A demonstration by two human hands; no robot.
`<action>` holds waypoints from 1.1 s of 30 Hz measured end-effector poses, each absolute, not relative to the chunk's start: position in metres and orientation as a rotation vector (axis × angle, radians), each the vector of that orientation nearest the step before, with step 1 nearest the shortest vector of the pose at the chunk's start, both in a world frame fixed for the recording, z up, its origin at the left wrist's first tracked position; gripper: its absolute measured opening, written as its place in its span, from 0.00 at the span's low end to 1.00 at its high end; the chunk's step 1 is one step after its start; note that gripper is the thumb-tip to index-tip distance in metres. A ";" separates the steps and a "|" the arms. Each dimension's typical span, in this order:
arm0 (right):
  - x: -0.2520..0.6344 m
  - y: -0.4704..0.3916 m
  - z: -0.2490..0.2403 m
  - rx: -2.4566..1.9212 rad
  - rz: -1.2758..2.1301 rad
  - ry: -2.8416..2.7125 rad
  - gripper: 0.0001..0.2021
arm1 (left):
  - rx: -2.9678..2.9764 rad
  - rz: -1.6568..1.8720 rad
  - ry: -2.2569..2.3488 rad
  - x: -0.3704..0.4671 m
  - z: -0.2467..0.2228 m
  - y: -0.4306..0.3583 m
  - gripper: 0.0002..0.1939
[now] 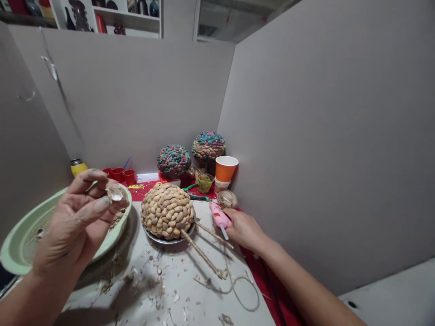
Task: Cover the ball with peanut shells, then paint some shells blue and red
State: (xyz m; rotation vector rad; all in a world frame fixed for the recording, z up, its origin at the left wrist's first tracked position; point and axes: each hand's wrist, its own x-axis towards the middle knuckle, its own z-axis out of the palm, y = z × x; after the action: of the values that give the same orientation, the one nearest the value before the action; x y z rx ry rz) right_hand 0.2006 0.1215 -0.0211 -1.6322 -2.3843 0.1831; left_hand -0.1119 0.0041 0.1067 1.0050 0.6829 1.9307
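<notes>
My left hand (76,217) is raised over the green basket's near side, pinching a piece of peanut shell (115,194) with its pale inside showing. My right hand (243,226) is closed on a pink glue gun (219,215), from which a clear glue stick (224,232) juts toward me. Between the hands, a dome covered in peanut shells (167,210) rests in a shallow metal bowl (166,241). Two twine-wrapped sticks (204,256) reach out from the dome toward the front right.
At left stands a green plastic basket (10,253) with shells inside. Behind are two coloured shell balls (174,160), red cups (117,174), an orange paper cup (226,170), green-handled pliers (200,198) and a twine ball (227,199). Loose twine (244,308) and scraps litter the white board (142,290).
</notes>
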 end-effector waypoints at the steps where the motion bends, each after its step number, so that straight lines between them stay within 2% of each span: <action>1: 0.203 0.125 -0.023 -1.675 0.198 -2.403 0.06 | 0.995 1.948 0.684 -0.112 0.108 0.003 0.20; 8: 0.215 0.143 -0.039 -1.834 0.309 -2.473 0.15 | 0.957 2.029 0.791 -0.106 0.115 -0.001 0.21; 14: 0.226 0.149 -0.041 -1.868 0.337 -2.499 0.18 | 1.016 2.011 0.781 -0.116 0.112 0.003 0.18; 18: 0.231 0.143 -0.024 -1.833 0.316 -2.498 0.17 | 1.081 2.004 0.734 -0.120 0.108 0.005 0.17; 22: 0.216 0.135 0.009 -1.598 0.270 -2.424 0.15 | 1.048 1.988 0.750 -0.115 0.106 0.010 0.17; 24: 0.200 0.138 0.021 -1.286 0.493 -2.262 0.17 | 1.029 1.968 0.787 -0.112 0.106 0.012 0.18; 27: 0.170 0.156 0.025 -1.003 0.734 -2.148 0.25 | 0.996 1.956 0.837 -0.112 0.104 0.015 0.20; 31: 0.134 0.192 0.014 -0.789 1.162 -2.130 0.44 | 0.978 1.917 0.858 -0.114 0.102 0.017 0.22; 33: 0.122 0.206 0.010 -0.714 1.245 -2.155 0.49 | 0.963 1.908 0.884 -0.115 0.100 0.019 0.22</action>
State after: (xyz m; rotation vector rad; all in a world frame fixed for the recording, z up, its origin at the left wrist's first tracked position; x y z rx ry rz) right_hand 0.1217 0.2065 0.0105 -0.7139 -2.1548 1.2449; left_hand -0.1147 0.0187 0.1002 0.9629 0.8840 1.9078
